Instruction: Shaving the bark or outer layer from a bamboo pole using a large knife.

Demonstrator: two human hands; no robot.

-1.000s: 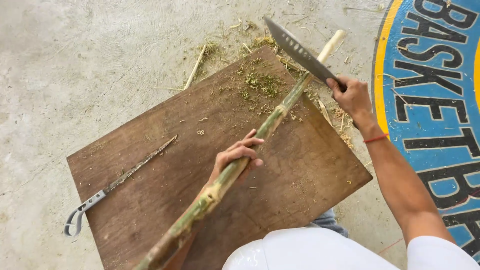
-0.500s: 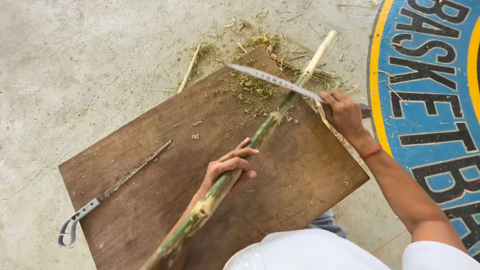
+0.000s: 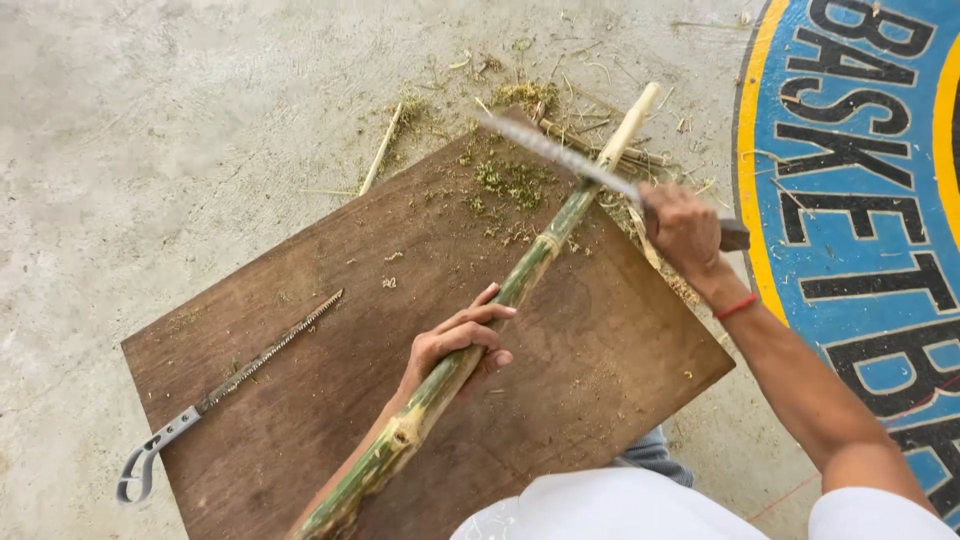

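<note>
Across the board, from its near edge out past the far right corner, lay the bamboo stalk, green and mottled near the person and pale, already stripped, at its far tip over the concrete floor. The left hand was wrapped around the stalk near the middle of the board, fingers curled over it in a firm grasp, pinning it down. The right hand was clenched on the handle of a cleaver, whose blade crossed the stalk at a shallow angle just beyond the board's far edge; whether the edge was touching the skin could not be told. Judging from this, the step in hand was shaving the green skin off the stalk, with the far end done and most of the length left. The next stroke would call for a low blade angle, a push away from the body and well clear of the left hand, and a steady hold so the stalk did not roll. Green shavings lay scattered by the far edge, with thin splinters on the floor beyond. Near the left corner of the board lay a saw, untouched.
</note>
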